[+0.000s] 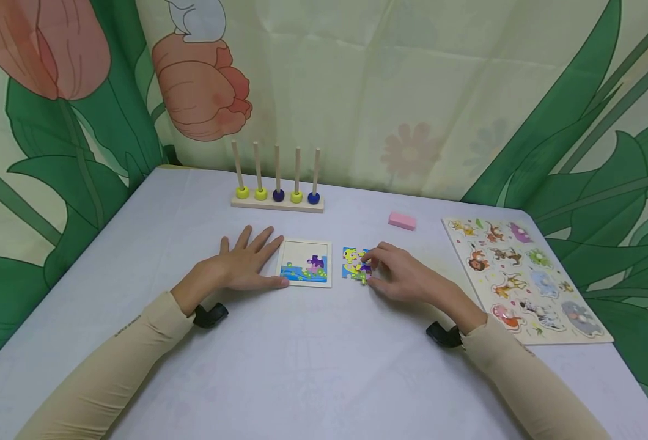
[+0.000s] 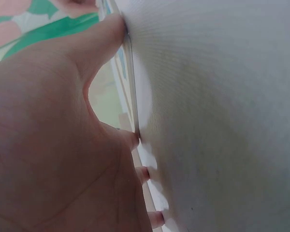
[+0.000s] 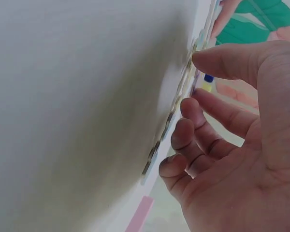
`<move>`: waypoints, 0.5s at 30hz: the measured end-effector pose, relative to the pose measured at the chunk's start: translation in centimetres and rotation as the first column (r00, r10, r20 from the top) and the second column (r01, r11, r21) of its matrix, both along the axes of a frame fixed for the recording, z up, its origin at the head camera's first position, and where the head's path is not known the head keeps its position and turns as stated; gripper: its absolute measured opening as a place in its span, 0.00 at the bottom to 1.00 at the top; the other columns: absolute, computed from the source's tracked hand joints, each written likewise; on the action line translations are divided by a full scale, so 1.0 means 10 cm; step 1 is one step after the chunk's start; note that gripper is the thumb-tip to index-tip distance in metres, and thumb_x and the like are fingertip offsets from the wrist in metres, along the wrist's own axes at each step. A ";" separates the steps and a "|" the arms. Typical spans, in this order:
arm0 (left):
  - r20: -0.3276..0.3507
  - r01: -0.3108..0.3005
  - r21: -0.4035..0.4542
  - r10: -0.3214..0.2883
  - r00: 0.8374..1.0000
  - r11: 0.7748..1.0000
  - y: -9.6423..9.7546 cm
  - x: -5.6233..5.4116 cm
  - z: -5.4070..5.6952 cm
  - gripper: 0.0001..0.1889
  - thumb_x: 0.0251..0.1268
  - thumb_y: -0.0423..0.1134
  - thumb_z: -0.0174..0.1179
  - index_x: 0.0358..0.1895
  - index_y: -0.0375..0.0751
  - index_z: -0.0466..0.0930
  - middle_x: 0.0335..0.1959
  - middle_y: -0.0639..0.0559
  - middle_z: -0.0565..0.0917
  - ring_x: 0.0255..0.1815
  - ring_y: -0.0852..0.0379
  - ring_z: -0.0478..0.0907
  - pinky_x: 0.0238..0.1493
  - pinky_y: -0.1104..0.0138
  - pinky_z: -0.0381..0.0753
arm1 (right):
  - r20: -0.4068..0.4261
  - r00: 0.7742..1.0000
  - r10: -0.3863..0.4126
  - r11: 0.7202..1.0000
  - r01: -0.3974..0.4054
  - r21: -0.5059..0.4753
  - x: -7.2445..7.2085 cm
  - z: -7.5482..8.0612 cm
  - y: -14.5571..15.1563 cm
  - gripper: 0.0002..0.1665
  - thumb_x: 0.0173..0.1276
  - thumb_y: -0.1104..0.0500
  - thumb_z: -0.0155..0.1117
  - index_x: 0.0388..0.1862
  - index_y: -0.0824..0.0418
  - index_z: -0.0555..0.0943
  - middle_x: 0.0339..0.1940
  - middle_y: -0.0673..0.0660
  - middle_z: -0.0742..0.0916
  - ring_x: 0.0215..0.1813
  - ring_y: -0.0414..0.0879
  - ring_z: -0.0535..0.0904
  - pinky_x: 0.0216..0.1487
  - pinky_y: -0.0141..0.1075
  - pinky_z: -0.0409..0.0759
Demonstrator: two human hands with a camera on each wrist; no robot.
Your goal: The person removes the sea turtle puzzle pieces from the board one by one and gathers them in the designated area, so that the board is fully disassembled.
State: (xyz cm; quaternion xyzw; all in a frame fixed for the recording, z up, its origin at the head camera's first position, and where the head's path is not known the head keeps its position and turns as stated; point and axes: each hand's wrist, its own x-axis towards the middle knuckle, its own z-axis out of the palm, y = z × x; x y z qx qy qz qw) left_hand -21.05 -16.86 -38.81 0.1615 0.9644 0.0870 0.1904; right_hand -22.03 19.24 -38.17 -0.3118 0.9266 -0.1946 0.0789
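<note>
The left hand lies with spread fingers on the table, its index finger and thumb against the left edge of a small square puzzle frame. Along the lower part of that frame sit joined pieces with blue water and a purple figure; its upper part shows bare board. To its right lies a cluster of yellow, blue and purple jigsaw pieces. Over this cluster the right hand bends its thumb and index finger about a jigsaw piece at the right side. In the right wrist view, the other fingers curl loosely close to the pieces.
Behind the frame stands a wooden peg rack with yellow and dark blue beads. A pink block lies back right of the pieces. At the far right is an animal puzzle board. A printed curtain hangs behind the table.
</note>
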 end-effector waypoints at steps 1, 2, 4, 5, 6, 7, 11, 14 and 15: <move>0.000 0.000 0.000 0.000 1.000 1.000 0.00 0.00 0.00 0.56 0.67 0.80 0.51 0.89 0.55 0.41 0.91 0.44 0.36 0.89 0.26 0.30 0.75 0.18 0.37 | 0.003 1.000 -0.006 1.000 0.005 0.003 0.00 0.00 0.02 0.21 0.71 0.56 0.71 0.61 0.59 0.83 0.46 0.52 0.84 0.47 0.46 0.77 0.52 0.42 0.78; 0.000 -0.001 0.001 0.001 1.000 1.000 0.00 0.00 0.00 0.56 0.67 0.80 0.51 0.89 0.55 0.41 0.91 0.44 0.36 0.89 0.26 0.30 0.75 0.18 0.37 | 0.006 1.000 -0.011 1.000 0.011 0.006 0.00 -0.01 0.04 0.22 0.71 0.56 0.71 0.61 0.59 0.83 0.46 0.52 0.84 0.47 0.45 0.76 0.51 0.41 0.78; -0.001 -0.001 0.002 0.001 1.000 1.000 0.00 0.00 0.00 0.56 0.67 0.79 0.51 0.89 0.55 0.41 0.91 0.44 0.37 0.89 0.26 0.30 0.75 0.18 0.36 | 0.007 1.000 -0.015 1.000 0.015 0.011 -0.01 -0.02 0.07 0.22 0.71 0.56 0.71 0.62 0.59 0.83 0.46 0.52 0.84 0.46 0.45 0.75 0.50 0.40 0.77; -0.001 -0.001 0.003 0.001 1.000 1.000 0.00 0.00 0.00 0.56 0.67 0.79 0.51 0.89 0.55 0.41 0.91 0.44 0.37 0.89 0.26 0.30 0.75 0.18 0.36 | 0.007 1.000 -0.016 1.000 0.016 0.010 -0.01 -0.02 0.08 0.23 0.71 0.56 0.71 0.63 0.59 0.83 0.46 0.52 0.84 0.46 0.45 0.75 0.49 0.40 0.76; -0.001 -0.001 0.004 0.001 1.000 1.000 0.00 0.00 0.00 0.56 0.67 0.79 0.51 0.89 0.55 0.41 0.91 0.44 0.37 0.89 0.26 0.30 0.75 0.18 0.36 | 0.005 1.000 -0.015 1.000 0.015 0.008 -0.01 -0.03 0.09 0.23 0.70 0.56 0.71 0.63 0.59 0.83 0.45 0.51 0.83 0.46 0.45 0.75 0.49 0.39 0.76; -0.002 -0.001 0.006 0.001 1.000 1.000 0.00 0.00 0.00 0.56 0.67 0.79 0.51 0.89 0.55 0.41 0.91 0.44 0.37 0.89 0.26 0.30 0.75 0.18 0.36 | 0.004 1.000 -0.015 1.000 0.015 0.008 -0.01 -0.03 0.10 0.23 0.71 0.57 0.71 0.63 0.59 0.83 0.45 0.51 0.83 0.46 0.45 0.75 0.49 0.39 0.76; 0.001 -0.001 0.012 0.001 1.000 1.000 -0.01 0.01 0.00 0.56 0.67 0.79 0.51 0.89 0.55 0.41 0.91 0.44 0.36 0.89 0.26 0.29 0.75 0.18 0.35 | 0.001 1.000 -0.017 1.000 0.017 0.008 -0.01 -0.03 0.13 0.23 0.70 0.57 0.72 0.63 0.59 0.83 0.45 0.51 0.83 0.46 0.44 0.75 0.49 0.39 0.76; 0.001 0.000 0.012 0.000 1.000 1.000 -0.01 0.00 0.00 0.56 0.67 0.79 0.51 0.89 0.55 0.41 0.91 0.44 0.36 0.89 0.26 0.29 0.75 0.18 0.35 | 0.003 1.000 -0.021 1.000 0.021 0.011 -0.02 -0.03 0.15 0.23 0.70 0.58 0.72 0.63 0.58 0.83 0.45 0.51 0.84 0.46 0.44 0.75 0.50 0.39 0.76; 0.001 0.001 0.012 -0.001 1.000 1.000 -0.01 0.00 -0.01 0.56 0.67 0.79 0.51 0.89 0.55 0.41 0.91 0.44 0.36 0.89 0.26 0.29 0.75 0.18 0.35 | 0.004 1.000 -0.020 1.000 0.020 0.010 -0.02 -0.03 0.15 0.23 0.70 0.58 0.72 0.63 0.58 0.83 0.45 0.51 0.84 0.46 0.44 0.75 0.50 0.39 0.76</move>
